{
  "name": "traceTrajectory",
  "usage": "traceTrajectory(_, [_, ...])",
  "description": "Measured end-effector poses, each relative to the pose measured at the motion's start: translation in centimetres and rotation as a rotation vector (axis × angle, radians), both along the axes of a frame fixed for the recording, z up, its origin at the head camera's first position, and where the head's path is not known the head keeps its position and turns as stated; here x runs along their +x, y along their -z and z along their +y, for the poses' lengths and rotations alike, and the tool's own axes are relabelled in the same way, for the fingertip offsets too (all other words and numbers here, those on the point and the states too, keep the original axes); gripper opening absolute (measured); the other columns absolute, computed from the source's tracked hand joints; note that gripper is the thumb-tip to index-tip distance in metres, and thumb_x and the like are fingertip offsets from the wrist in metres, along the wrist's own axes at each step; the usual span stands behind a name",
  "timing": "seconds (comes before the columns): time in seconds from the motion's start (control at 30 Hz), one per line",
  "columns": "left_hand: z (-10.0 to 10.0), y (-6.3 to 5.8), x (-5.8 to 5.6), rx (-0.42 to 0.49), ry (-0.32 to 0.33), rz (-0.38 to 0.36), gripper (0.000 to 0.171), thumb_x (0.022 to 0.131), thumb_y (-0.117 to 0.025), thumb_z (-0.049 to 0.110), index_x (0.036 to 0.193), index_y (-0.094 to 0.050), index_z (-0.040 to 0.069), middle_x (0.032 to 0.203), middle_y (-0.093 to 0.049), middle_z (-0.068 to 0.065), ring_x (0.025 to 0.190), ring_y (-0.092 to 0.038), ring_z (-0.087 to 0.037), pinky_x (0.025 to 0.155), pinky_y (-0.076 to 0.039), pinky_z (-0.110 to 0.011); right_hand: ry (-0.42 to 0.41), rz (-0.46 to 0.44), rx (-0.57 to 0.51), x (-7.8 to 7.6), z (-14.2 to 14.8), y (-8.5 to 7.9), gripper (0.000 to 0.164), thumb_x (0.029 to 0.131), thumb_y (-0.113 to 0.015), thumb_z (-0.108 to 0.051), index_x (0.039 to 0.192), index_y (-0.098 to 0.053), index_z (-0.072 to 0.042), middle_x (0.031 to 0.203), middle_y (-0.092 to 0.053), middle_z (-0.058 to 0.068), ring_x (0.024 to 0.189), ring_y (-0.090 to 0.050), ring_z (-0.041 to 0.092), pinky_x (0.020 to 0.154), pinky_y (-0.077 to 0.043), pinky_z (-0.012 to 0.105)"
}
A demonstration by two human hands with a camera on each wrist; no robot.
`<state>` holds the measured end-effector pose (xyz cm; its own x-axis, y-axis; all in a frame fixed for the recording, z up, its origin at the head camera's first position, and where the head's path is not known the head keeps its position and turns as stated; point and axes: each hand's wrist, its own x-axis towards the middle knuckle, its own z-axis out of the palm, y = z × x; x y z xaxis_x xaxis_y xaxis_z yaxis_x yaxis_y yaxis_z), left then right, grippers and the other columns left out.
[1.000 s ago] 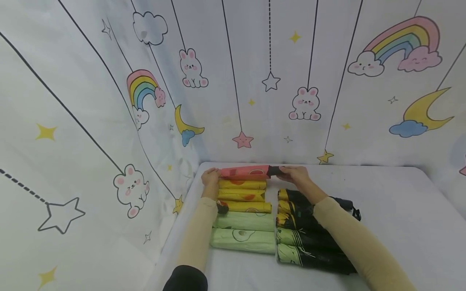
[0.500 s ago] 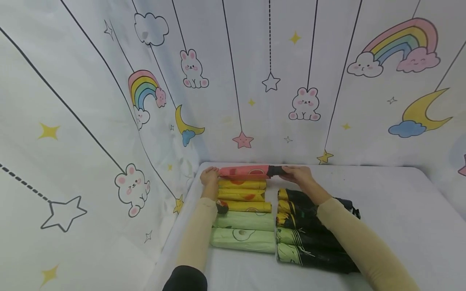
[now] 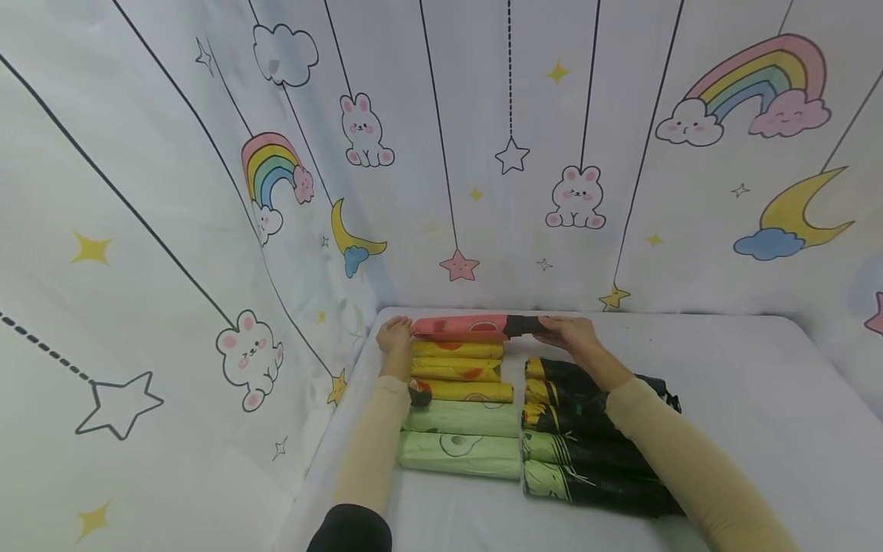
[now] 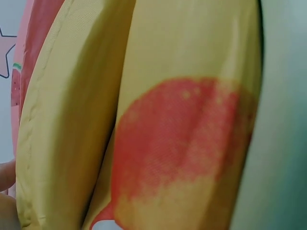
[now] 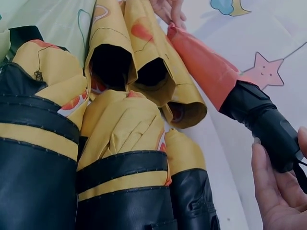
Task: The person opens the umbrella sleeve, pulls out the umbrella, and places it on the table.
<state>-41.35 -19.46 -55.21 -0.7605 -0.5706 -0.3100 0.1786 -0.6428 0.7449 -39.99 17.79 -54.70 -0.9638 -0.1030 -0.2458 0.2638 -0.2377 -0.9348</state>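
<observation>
A folded umbrella in a pink watermelon-print sleeve (image 3: 462, 327) lies crosswise at the back of the table, its black handle (image 5: 274, 132) pointing right. My left hand (image 3: 395, 336) pinches the sleeve's left end. At the other end, my right hand (image 3: 571, 336) holds the handle between thumb and fingers. Just in front lie several yellow fruit-print sleeves (image 3: 457, 350); the right wrist view shows their open, hollow ends. In the left wrist view, yellow fabric (image 4: 192, 48) fills most of the picture and only some fingertips (image 4: 7, 177) appear at the edge.
Nearer me lie two green avocado-print sleeves (image 3: 458, 456). To their right is a row of black rolled bundles (image 3: 607, 491) with yellow or green fabric ends, partly under my right forearm. A patterned white curtain (image 3: 510, 230) stands behind the white table (image 3: 752, 399).
Both hands and the pink-sleeved umbrella have shifted very slightly left in the head view. My right forearm has swung a little to the right. The rows on the table stay put.
</observation>
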Motion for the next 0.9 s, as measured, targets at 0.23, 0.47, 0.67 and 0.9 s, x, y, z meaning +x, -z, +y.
traceTrajectory(0.23, [0.1, 0.3, -0.4, -0.058, -0.004, -0.006, 0.033, 0.107, -0.041, -0.008, 0.134, -0.054, -0.02, 0.137, -0.057, -0.039, 0.129, -0.059, -0.047, 0.103, -0.057, -0.048, -0.013, 0.023, 0.031, 0.3, 0.8, 0.1, 0.069, 0.098, -0.076, -0.018, 0.15, -0.042, 0.014, 0.153, -0.044, 0.036, 0.096, -0.078, 0.019, 0.101, -0.057, 0.041])
traceTrajectory(0.47, [-0.2, 0.5, -0.3, 0.087, -0.033, 0.024, 0.038, 0.109, -0.034, -0.002, 0.136, -0.05, -0.023, 0.142, -0.051, -0.042, 0.133, -0.054, -0.05, 0.109, -0.051, -0.053, 0.001, 0.011, 0.024, 0.7, 1.1, -0.1, 0.066, 0.099, -0.074, -0.014, 0.149, -0.043, 0.014, 0.153, -0.045, 0.035, 0.093, -0.078, 0.019, 0.097, -0.06, 0.038])
traceTrajectory(0.67, [-0.3, 0.8, -0.1, 0.011, 0.01, -0.007, 0.036, 0.107, -0.039, -0.008, 0.139, -0.051, -0.02, 0.141, -0.054, -0.039, 0.131, -0.058, -0.047, 0.109, -0.052, -0.051, 0.001, 0.021, 0.036, 1.1, 1.5, -0.2, 0.064, 0.099, -0.074, -0.014, 0.148, -0.045, 0.014, 0.153, -0.045, 0.034, 0.094, -0.078, 0.019, 0.098, -0.059, 0.039])
traceTrajectory(0.9, [-0.5, 1.0, 0.3, -0.084, 0.093, -0.043, 0.037, 0.106, -0.046, -0.009, 0.142, -0.052, -0.014, 0.141, -0.058, -0.033, 0.13, -0.061, -0.04, 0.106, -0.055, -0.046, -0.018, 0.058, 0.055, 1.6, 2.4, -0.2, 0.064, 0.102, -0.07, -0.016, 0.152, -0.041, 0.012, 0.156, -0.04, 0.033, 0.1, -0.076, 0.018, 0.107, -0.054, 0.044])
